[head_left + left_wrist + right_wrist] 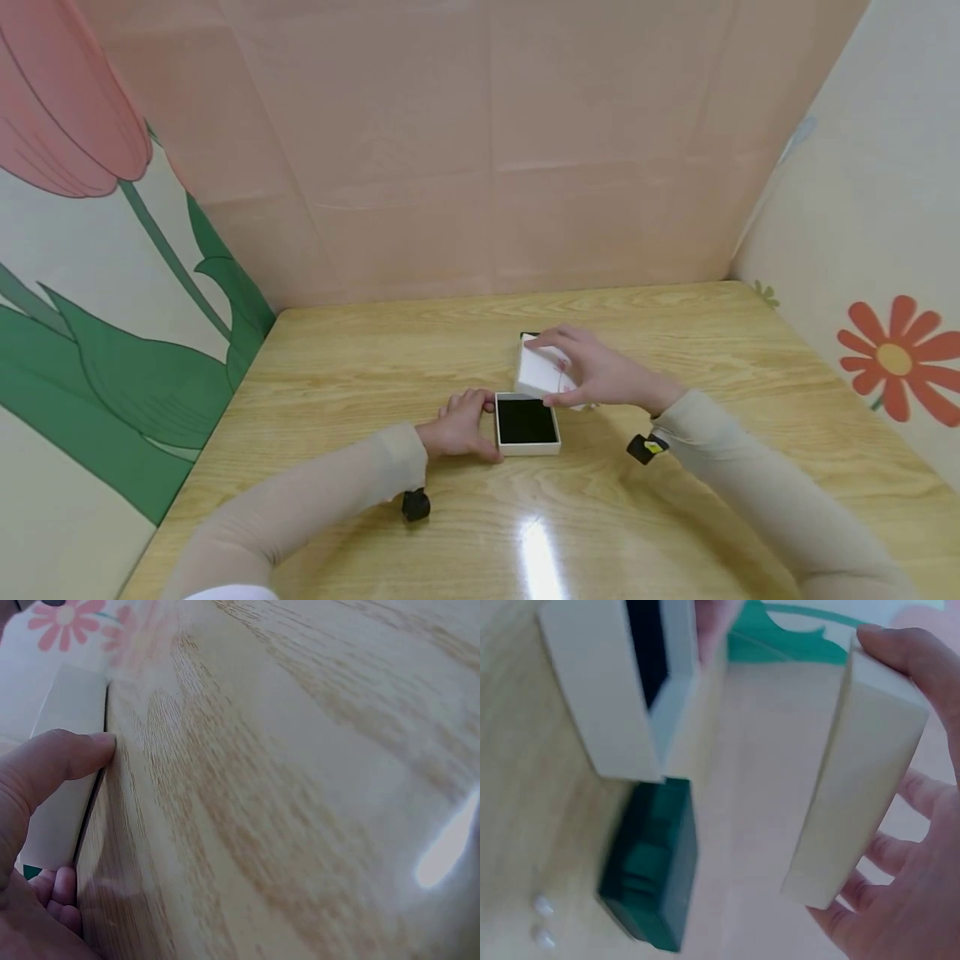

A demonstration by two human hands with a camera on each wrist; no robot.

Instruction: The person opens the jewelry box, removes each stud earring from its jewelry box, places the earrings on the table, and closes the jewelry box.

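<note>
A square white box base (528, 450) with a black inside lies on the table, its open side up. My left hand (463, 423) grips it at its left side, thumb at the near corner and fingers at the far one. Above its far edge my right hand (611, 371) holds the white lid (537, 367), tilted, between thumb and fingers. Pink marks show on the lid's top. Behind the base in the right wrist view is a dark green box (649, 862), mostly hidden by the lid in the head view.
Two small white beads (543, 922) lie on the wooden table (360, 367) near the green box, blurred. A pink wall covering (397, 167) stands at the table's far edge, with flower-printed panels left and right. Light glares off the near tabletop.
</note>
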